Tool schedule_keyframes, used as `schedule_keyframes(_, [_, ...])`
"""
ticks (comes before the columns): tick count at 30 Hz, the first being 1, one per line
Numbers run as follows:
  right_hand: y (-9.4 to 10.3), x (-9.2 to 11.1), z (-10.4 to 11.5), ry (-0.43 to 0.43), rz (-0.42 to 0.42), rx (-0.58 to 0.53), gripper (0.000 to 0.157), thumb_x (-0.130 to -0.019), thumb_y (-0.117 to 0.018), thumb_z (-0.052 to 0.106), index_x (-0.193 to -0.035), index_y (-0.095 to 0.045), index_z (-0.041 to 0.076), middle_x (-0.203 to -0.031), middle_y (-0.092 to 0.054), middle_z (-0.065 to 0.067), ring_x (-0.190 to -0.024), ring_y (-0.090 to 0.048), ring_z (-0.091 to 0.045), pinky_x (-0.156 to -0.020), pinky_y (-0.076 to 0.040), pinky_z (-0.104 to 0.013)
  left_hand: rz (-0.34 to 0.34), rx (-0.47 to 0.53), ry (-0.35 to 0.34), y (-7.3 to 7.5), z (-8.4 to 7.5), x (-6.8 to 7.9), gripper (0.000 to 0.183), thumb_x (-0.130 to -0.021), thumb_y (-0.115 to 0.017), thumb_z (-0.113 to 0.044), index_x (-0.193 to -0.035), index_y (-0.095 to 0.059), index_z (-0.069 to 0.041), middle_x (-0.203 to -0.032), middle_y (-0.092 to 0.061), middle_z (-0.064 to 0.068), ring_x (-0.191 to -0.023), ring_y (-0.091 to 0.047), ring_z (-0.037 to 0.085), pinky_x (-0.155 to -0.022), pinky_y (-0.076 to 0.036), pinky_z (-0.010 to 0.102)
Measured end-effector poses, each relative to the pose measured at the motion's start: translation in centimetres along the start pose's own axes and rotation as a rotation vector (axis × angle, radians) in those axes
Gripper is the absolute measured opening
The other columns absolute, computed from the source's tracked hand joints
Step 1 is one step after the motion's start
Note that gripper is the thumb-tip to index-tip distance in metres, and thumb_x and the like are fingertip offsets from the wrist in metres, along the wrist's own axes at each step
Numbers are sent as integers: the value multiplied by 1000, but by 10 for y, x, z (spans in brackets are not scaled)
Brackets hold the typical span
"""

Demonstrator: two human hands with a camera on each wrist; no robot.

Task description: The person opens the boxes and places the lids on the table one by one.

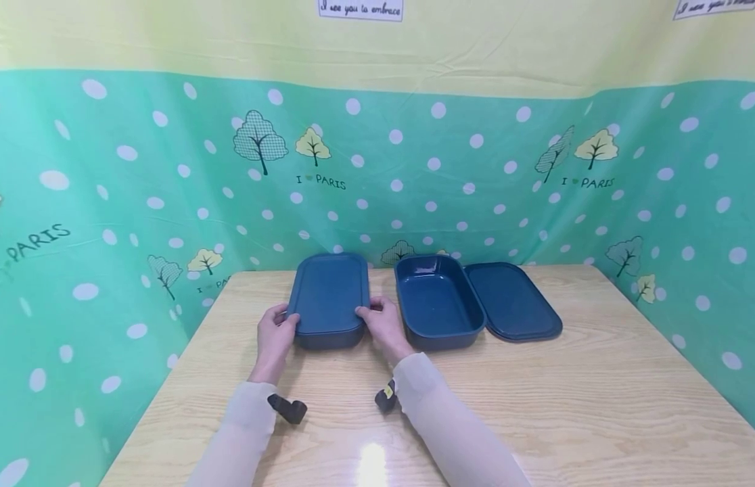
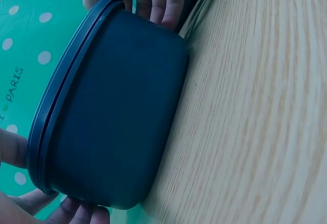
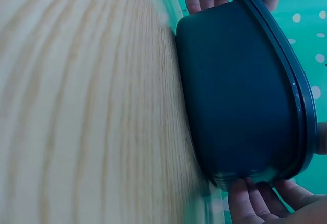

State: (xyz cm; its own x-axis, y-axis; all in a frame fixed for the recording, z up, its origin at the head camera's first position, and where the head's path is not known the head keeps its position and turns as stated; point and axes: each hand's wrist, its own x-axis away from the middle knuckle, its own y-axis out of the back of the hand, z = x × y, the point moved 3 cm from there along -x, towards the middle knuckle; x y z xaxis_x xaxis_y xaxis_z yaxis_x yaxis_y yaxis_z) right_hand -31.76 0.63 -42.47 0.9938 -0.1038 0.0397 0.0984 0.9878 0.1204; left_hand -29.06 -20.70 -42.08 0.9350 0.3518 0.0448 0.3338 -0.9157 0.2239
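A dark blue lidded food container point(image 1: 330, 297) stands at the left of the pair on the table. Its lid point(image 1: 329, 287) lies over the top, and a thin seam runs between lid and rim in both wrist views. My left hand point(image 1: 275, 335) grips the near left side, thumb at the lid's edge and fingers along the wall. On the opposite side my right hand point(image 1: 385, 326) holds it the same way, thumb on the lid. The left wrist view shows the container's wall point(image 2: 117, 106) side-on, between both hands.
Right of my right hand stands an open blue container point(image 1: 440, 301). Against its right side lies a flat blue lid point(image 1: 513, 301). The wooden table point(image 1: 572, 406) backs onto a green dotted curtain point(image 1: 414, 169), which also hangs at both sides.
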Motion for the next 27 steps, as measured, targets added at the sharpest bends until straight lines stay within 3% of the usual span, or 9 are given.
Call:
schedule_keyframes(7, [-1,-2,0,4,-20,-50,36,-78,-65,16,-110,-56,0,-103,-59,-13,-93,-58,-21,-81,-48,-31,6,-7,2,0,0,1,45,-89,-49,-18,-131,-40,-5,-128,-43,17,-116,-42,30,-95,-38,41])
schedule_keyframes(16, [4,1,4,38,-104,-1,37,-77,-66,20,-110,-59,4,-104,-61,-9,-91,-59,-18,-78,-48,-31,21,-14,1,-2,-1,0,44,-89,-49,-17,-131,-41,-6,-127,-44,16,-115,-44,28,-91,-41,42])
schedule_keyframes(22, [6,2,6,87,-171,59,36,-73,-68,24,-104,-62,7,-92,-58,-3,-84,-54,-16,-73,-46,-29,33,0,-1,-3,-1,0,44,-89,-48,-17,-132,-40,-5,-128,-43,16,-116,-43,28,-92,-40,42])
schedule_keyframes(27, [7,2,5,60,-163,50,34,-75,-68,23,-104,-61,7,-84,-60,-1,-77,-54,-14,-68,-45,-27,47,8,-31,-2,-1,2,46,-90,-48,-16,-132,-38,-3,-130,-41,18,-119,-40,30,-95,-38,41])
